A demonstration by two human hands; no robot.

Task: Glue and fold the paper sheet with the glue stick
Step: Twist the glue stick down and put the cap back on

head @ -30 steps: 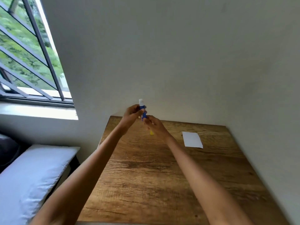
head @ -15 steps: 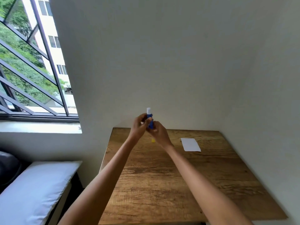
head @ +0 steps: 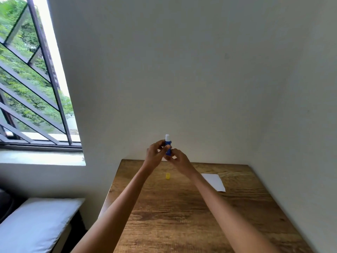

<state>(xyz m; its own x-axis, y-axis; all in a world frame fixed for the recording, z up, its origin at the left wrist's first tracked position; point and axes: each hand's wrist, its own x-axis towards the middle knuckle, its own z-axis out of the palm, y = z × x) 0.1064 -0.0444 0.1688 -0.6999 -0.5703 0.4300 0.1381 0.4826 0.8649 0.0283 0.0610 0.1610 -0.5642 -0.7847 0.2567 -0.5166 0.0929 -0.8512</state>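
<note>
- Above the far edge of the wooden table [head: 182,216], a glue stick [head: 168,147] is held upright in the air, close to the white wall [head: 200,70].
- Glue stick: blue body, white tip exposed at the top, cap off.
- Left hand [head: 154,156] is curled around the blue body from the left side; the thumb is laid across the front of the tube.
- Right hand [head: 179,159] is pinched on the lower end of the tube from the right, fingers bent; the exact contact is partly hidden behind the left hand.
- Both forearms are stretched forward over the table and are bare.
- A small yellow cap [head: 167,176] is seen standing on the table, below the hands and between the two forearms, touched by neither.
- A white paper sheet [head: 215,181] is laid flat on the table to the right of the right wrist, near the right-hand wall, apart from the cap; its near left corner is covered by the right forearm.
- A window [head: 32,79] with dark slanted bars is seen at upper left, green trees behind it.
- A white pillow [head: 36,225] is seen at lower left, beside the table.
</note>
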